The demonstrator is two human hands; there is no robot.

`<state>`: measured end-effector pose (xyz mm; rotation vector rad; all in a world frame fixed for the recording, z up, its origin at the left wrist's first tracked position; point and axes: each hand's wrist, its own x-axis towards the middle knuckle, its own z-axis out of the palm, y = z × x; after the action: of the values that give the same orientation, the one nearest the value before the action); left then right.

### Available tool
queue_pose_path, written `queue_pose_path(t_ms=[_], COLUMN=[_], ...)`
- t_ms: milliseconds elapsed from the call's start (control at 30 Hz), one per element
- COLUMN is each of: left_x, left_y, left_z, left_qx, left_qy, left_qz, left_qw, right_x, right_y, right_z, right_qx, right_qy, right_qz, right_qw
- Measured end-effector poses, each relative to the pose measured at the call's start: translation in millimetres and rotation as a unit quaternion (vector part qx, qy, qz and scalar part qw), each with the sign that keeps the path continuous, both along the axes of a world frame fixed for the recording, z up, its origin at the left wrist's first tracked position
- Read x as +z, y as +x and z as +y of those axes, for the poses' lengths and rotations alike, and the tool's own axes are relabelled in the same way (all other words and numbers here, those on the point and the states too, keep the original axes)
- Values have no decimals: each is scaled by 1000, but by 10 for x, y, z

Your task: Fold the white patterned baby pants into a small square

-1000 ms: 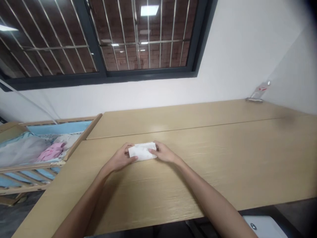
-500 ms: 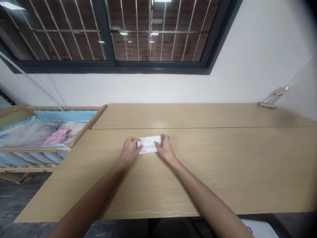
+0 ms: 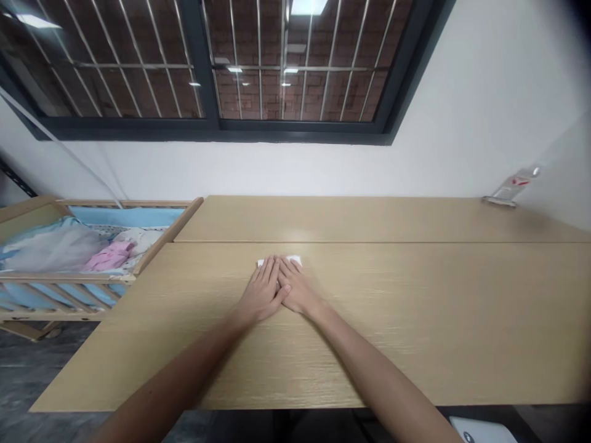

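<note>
A small folded white cloth (image 3: 294, 259) lies on the light wooden table (image 3: 415, 307), almost wholly covered by both hands. My left hand (image 3: 262, 293) lies flat on it, fingers stretched out and close together. My right hand (image 3: 295, 289) lies flat beside it, touching the left hand, fingers also stretched forward. Only the cloth's far corners show past my fingertips.
A wooden cot (image 3: 78, 258) with blue lining and pink and white clothes stands left of the table. A small clear stand (image 3: 510, 187) sits at the table's far right by the wall. A white object (image 3: 489, 429) lies below the table's near edge.
My hands moved from the cloth's two ends to its middle and now lie flat side by side on top of it. The cloth looks smaller.
</note>
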<state>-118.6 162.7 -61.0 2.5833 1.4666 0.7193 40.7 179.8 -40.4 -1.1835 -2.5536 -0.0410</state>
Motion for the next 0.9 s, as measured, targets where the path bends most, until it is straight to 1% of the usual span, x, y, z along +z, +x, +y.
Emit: queue_pose_path(t_ms=[100, 200, 367, 433, 500, 567, 633, 700, 800, 900], left_x=[-33, -44, -112, -136, -127, -77, -5, 51, 62, 23], left_y=[-57, -106, -115, -117, -139, -190, -258, -325, -384, -386], left_z=[-2, -13, -13, -9, -3, 6, 19, 34, 60, 91], left_qx=[25, 49, 65, 74, 84, 72, 34, -4, -23, -24], left_qy=[-5, -5, 20, 32, 48, 74, 103, 117, 106, 92], left_qz=[16, 31, 57, 58, 54, 50, 45, 33, 12, 3], left_qw=[1000, 998, 996, 995, 994, 993, 993, 993, 994, 995], right_x=[19, 30, 15, 15, 27, 55, 100, 145, 174, 129], right_y=[3, 50, 272, 354, 407, 433, 448, 465, 508, 556], right_z=[-11, -1, 61, 82, 94, 94, 82, 66, 59, 102], right_qx=[-12, -29, -80, -86, -82, -75, -54, -18, 19, 24], right_qy=[-11, -45, -118, -144, -161, -151, -115, -88, -106, -141], right_qz=[0, 14, 42, 54, 65, 78, 92, 101, 97, 99], right_qw=[1000, 998, 989, 984, 981, 983, 988, 991, 989, 985])
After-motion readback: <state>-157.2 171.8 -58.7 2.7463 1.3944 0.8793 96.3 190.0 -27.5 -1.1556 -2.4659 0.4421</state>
